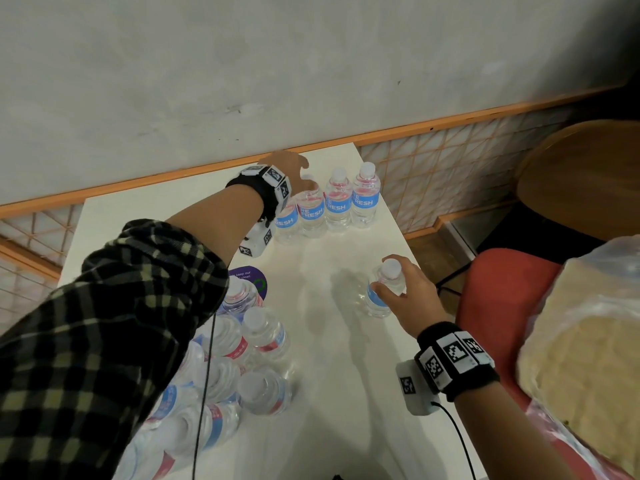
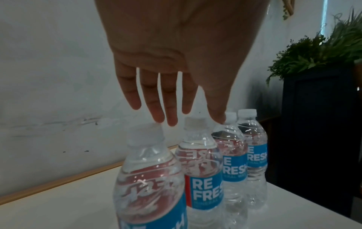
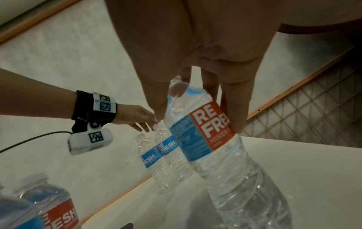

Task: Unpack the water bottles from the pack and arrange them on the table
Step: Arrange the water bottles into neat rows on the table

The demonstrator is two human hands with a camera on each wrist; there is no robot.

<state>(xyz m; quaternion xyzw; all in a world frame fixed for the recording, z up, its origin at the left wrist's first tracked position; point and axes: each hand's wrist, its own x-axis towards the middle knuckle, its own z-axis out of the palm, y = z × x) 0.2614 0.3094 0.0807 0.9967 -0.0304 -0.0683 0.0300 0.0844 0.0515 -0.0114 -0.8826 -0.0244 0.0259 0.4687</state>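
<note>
Several clear Refresh water bottles (image 1: 332, 202) stand in a row at the far edge of the white table (image 1: 346, 375). My left hand (image 1: 301, 178) hovers over the left end of that row, fingers straight and spread, fingertips (image 2: 172, 122) just above the caps of the nearest bottles (image 2: 150, 178); it holds nothing. My right hand (image 1: 394, 282) grips another bottle (image 1: 382, 292) by its shoulder near the table's right edge, thumb and fingers around it (image 3: 211, 139). The opened pack (image 1: 242, 358) with several more bottles sits at the near left, partly hidden by my checked sleeve.
A grey wall stands right behind the table. A red chair (image 1: 502, 306) and a plastic bag with pale contents (image 1: 588, 341) are close on the right. A purple sticker (image 1: 249, 278) lies on the table. A plant on a dark cabinet (image 2: 323, 51) stands past the row.
</note>
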